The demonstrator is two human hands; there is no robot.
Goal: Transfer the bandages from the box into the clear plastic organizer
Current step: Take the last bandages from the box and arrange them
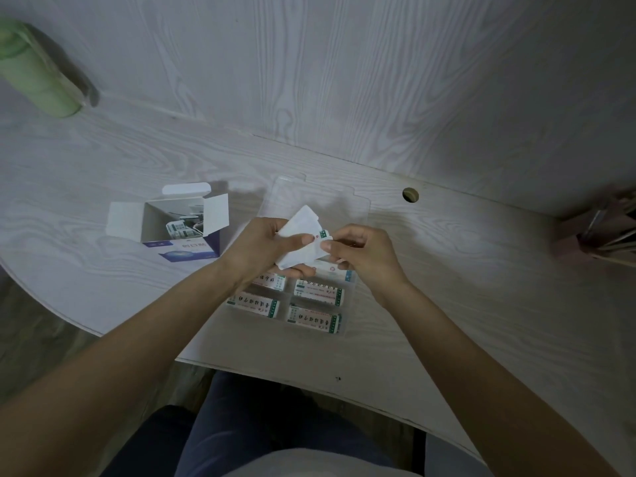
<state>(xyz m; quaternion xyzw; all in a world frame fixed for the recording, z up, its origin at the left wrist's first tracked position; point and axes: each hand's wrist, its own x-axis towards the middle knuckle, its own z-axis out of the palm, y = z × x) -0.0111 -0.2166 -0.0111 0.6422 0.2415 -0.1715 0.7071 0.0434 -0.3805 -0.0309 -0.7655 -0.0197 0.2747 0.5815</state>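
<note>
both hands, left hand (pixel 263 242) and right hand (pixel 361 251), pinch a loose fan of bandages (pixel 303 241) over the organizer (pixel 358 204); one could slip onto the bench (pixel 447 270).

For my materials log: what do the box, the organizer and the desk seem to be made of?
Box: thin matte cardboard, folded flaps, printed front.
Organizer: clear glossy plastic, desk visible through it.
Desk: pale wood-grain surface, probably laminate.

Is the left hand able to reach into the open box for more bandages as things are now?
Probably yes, but not right away. The box stands open just left of the left hand with nothing between them, yet both hands hold a stack of bandages, the right hand pinching its end.
</note>
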